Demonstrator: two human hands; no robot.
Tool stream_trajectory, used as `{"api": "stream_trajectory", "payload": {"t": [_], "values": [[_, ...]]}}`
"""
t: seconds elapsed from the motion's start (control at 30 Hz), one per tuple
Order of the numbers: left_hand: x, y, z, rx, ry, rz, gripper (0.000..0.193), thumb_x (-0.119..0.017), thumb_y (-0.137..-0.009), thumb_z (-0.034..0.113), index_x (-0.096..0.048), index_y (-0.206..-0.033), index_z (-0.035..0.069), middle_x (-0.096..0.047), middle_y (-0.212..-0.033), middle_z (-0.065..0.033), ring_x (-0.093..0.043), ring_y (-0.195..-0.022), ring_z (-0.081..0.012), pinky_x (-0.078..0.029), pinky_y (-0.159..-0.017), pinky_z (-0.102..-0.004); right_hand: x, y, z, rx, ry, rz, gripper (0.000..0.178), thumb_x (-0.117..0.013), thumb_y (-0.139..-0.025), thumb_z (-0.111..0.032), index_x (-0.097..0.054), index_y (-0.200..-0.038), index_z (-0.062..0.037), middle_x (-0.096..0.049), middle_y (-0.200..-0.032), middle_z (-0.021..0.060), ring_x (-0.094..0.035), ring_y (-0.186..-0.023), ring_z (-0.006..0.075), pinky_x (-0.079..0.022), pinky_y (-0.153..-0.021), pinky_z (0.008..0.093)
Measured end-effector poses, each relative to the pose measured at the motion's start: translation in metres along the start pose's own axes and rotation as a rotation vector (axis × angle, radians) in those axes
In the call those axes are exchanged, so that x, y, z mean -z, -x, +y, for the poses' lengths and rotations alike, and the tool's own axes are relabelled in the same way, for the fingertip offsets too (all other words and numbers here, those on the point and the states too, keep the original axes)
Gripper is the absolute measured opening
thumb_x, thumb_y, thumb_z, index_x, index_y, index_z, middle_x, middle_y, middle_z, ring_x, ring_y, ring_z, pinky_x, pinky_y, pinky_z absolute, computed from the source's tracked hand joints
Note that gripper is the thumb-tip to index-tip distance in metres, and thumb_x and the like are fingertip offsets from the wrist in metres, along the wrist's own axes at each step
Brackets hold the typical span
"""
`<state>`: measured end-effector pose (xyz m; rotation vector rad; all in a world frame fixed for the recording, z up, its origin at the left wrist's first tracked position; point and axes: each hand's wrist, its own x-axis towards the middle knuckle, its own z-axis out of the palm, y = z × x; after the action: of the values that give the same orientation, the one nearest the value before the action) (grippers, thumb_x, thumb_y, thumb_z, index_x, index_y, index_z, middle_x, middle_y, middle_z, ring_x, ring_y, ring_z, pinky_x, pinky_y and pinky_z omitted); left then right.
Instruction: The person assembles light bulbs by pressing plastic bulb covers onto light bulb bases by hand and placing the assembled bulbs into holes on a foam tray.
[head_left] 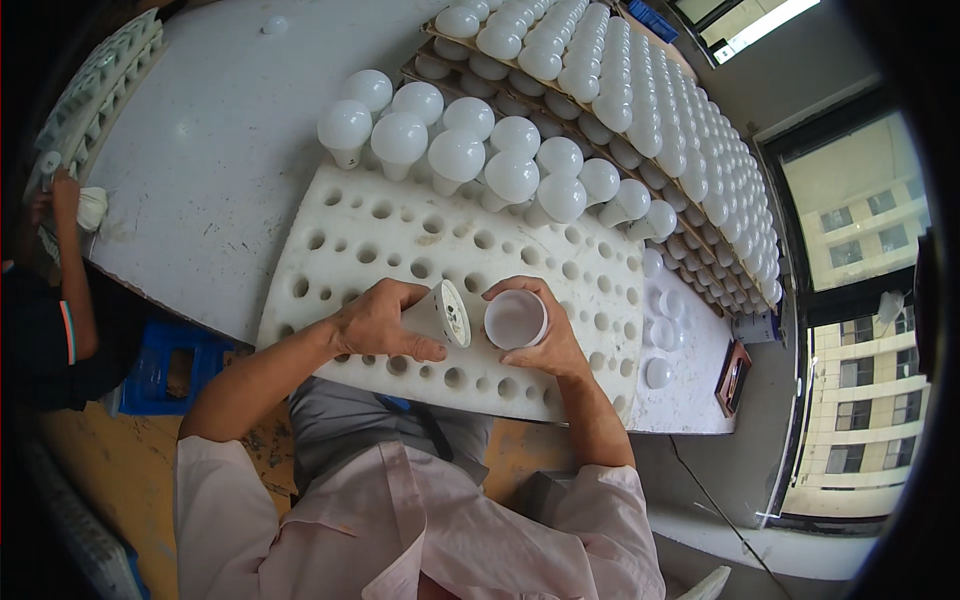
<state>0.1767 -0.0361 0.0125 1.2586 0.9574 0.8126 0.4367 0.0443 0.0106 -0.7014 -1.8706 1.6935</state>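
My left hand [372,322] grips a white, cone-shaped bulb base [425,320], tilted so its round circuit board [454,313] faces right. A white bulb cover [515,320] sits in my right hand [558,338], its open rim turned up toward me. The two parts are held close together but apart. Both hands are over a white foam tray [345,225] with rows of round holes. Along the tray's far edge stand two rows of white bulbs [455,155], domes up.
Tiers of trays packed with bulbs [650,95] rise at the back right. Several loose covers [662,333] lie on the table [230,130] to the right. At far left, a co-worker's hand [66,195] is beside another tray [105,75]. A blue crate [165,370] stands below.
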Motion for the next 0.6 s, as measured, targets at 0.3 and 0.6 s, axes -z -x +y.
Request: {"api": "stream_trajectory", "payload": {"t": [0.3,0.6], "values": [[-0.0053,-0.0038,0.0051,0.145,-0.108,-0.076,0.050,-0.085,-0.063,0.025,-0.066,-0.099,-0.004,-0.068,-0.081,-0.0083,-0.060,-0.069,-0.0089,-0.048,-0.063,-0.0240,-0.0076,0.0044,-0.0033,0.017,0.116,-0.069,0.080,-0.090,-0.053,-0.020,-0.049,-0.122,-0.0073,-0.060,-0.115,0.0056,-0.056,-0.110,0.0195,-0.041,-0.098,0.0353],[-0.0075,-0.0055,0.0021,0.113,-0.142,-0.074,0.048,-0.085,-0.064,0.025,-0.066,-0.098,-0.003,-0.067,-0.073,-0.0056,-0.058,-0.061,-0.0068,-0.047,-0.056,-0.0233,-0.0104,0.0036,-0.0051,0.027,0.277,-0.110,0.083,-0.090,-0.054,-0.021,-0.049,-0.126,-0.0095,-0.061,-0.112,0.0051,-0.058,-0.107,0.0215,-0.044,-0.095,0.0355]]}}
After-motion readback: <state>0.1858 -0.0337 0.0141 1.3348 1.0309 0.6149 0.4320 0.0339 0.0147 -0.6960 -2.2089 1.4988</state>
